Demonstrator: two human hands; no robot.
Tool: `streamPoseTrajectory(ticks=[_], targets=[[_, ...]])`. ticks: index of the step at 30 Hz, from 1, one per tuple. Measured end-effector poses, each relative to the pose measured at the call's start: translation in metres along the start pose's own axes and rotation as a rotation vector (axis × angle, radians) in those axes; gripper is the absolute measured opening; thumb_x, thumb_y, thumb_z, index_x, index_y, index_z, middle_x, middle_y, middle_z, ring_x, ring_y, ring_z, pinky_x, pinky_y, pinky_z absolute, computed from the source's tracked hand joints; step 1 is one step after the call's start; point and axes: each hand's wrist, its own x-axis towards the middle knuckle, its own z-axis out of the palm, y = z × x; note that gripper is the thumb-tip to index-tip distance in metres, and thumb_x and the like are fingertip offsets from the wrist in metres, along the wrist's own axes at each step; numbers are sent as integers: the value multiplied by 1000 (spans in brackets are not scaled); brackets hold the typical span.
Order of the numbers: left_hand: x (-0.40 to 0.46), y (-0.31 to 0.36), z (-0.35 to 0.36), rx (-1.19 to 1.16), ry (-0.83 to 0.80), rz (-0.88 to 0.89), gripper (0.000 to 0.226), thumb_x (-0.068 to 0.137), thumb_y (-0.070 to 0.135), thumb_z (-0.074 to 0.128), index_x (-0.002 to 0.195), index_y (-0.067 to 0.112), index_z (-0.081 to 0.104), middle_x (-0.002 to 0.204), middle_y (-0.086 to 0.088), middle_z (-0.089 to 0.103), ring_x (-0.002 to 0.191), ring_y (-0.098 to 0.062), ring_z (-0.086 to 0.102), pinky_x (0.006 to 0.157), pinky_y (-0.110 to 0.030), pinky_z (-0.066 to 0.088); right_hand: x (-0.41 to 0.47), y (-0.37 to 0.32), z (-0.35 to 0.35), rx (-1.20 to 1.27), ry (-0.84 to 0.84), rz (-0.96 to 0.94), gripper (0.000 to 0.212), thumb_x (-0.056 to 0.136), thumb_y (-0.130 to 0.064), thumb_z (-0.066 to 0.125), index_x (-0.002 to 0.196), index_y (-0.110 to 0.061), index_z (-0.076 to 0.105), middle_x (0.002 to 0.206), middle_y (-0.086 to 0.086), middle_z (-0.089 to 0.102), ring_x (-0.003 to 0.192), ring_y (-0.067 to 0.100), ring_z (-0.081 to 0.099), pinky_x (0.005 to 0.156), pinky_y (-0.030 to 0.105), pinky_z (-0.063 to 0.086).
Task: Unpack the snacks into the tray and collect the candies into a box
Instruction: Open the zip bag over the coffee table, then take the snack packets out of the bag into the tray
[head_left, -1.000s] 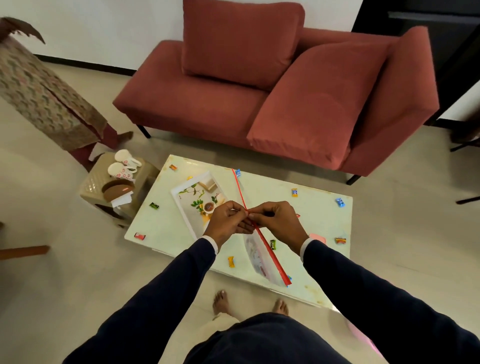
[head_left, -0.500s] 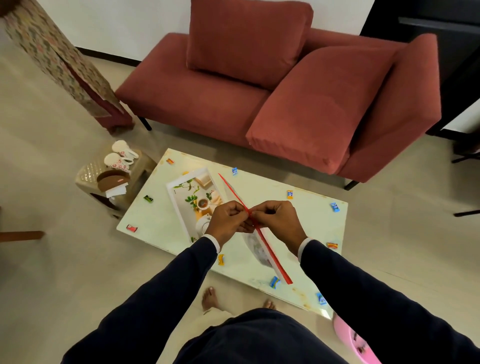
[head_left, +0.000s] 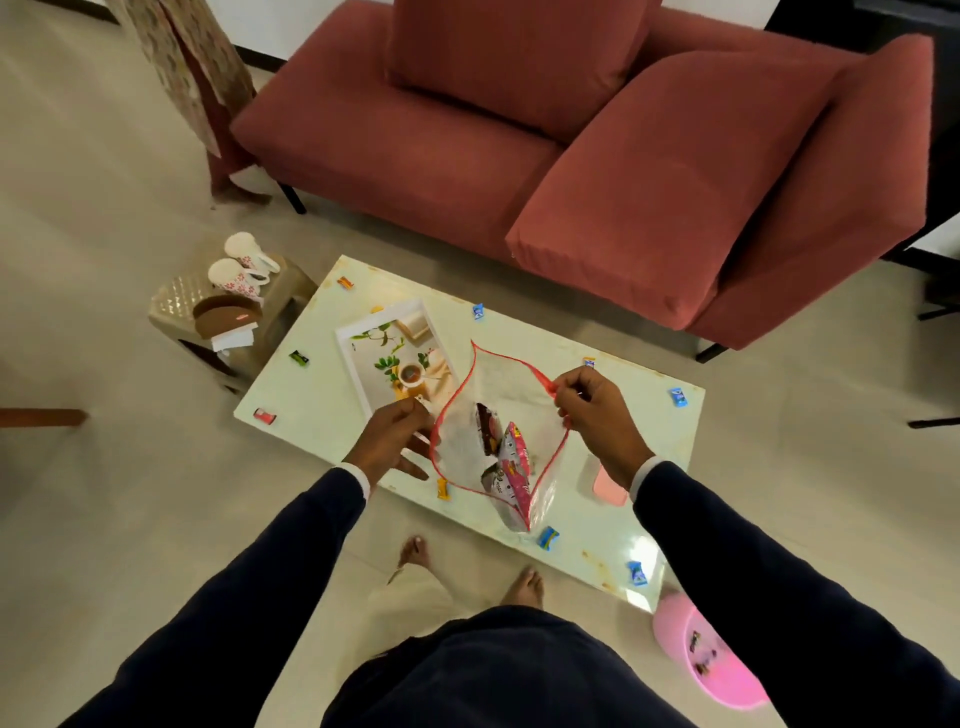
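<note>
I hold a clear zip bag (head_left: 524, 395) with a red seal above the low white table (head_left: 322, 395). My left hand (head_left: 395, 436) pinches its left lip and my right hand (head_left: 597, 410) pinches its right lip, so the mouth gapes wide. Inside lie pink and brown snack packets (head_left: 506, 457). A white printed tray (head_left: 384, 358) sits on the table just left of the bag. Several wrapped candies are scattered on the table, such as a blue candy (head_left: 677, 397) and a green candy (head_left: 298, 357). A pink box (head_left: 605, 486) lies under my right wrist.
A red sofa (head_left: 571, 135) stands behind the table. Left of the table a small beige stool (head_left: 176, 306) carries two mugs (head_left: 236, 270) and a brown item. A pink container (head_left: 701, 660) with candies sits on the floor at the right. My bare feet are near the table's front edge.
My hands have moved apart and pulled the bag's red seal open; before, both hands pinched the closed seal together. The view has shifted closer to the table.
</note>
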Motion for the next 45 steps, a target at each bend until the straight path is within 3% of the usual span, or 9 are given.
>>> streamPoseTrajectory(ticks=[3,6,10,19,24,29,34,38,45], targets=[[13,-4,1,243,38,-54,38,88,42,74,95,10,55,88,-12,72,76,-32,74,58,-46,62,-2,-5,23,-9,-128,-18,10,98,-7,54,99,-2,63,82,-1,63,71,11,57,66,25,50],[28,-8,0,477,43,-6,25,89,26,72,101,16,52,93,-11,68,69,-27,72,50,-39,60,1,-13,39,55,-156,-2,12,98,-1,50,96,-1,62,75,-1,59,63,8,52,58,19,46],[49,-3,-30,374,66,111,19,96,4,51,112,14,51,96,-19,66,48,-23,62,54,-41,61,18,-19,33,6,-6,-10,23,99,-1,49,88,-17,60,73,-3,56,60,8,49,56,20,44],[81,36,-92,199,-162,320,34,101,2,50,126,23,59,100,-18,59,70,-5,69,70,-28,62,31,-30,102,-511,387,-126,24,86,3,67,93,-19,60,102,4,60,85,20,62,77,29,52],[93,49,-130,202,-195,441,38,100,4,53,128,28,61,100,-22,59,78,-23,65,73,-29,60,16,-60,204,-221,-139,-37,21,96,-30,67,112,-16,68,105,-1,74,94,7,70,86,21,54],[102,61,-190,63,-242,434,38,102,7,55,137,20,55,102,-24,65,88,-29,72,77,-32,62,43,-74,249,-369,-183,-55,17,98,-24,64,114,-20,67,90,-3,73,71,5,69,66,23,56],[126,37,-235,-141,-133,328,30,108,28,42,135,21,54,114,-15,70,105,-29,70,86,-41,58,67,-96,262,-103,-220,4,17,97,-6,58,104,-5,74,102,5,76,94,14,70,94,34,54],[151,-17,-242,-229,16,-104,41,97,39,55,133,19,54,122,0,62,126,-27,55,91,-41,45,69,-114,261,483,-294,107,22,96,3,49,113,8,60,137,21,61,121,33,57,106,48,38],[140,-72,-203,-390,-205,-508,68,94,74,34,132,22,59,140,-6,58,125,-27,54,109,-46,37,32,-145,249,1056,-462,53,25,94,-7,38,93,2,62,156,31,30,146,56,22,116,75,11]])
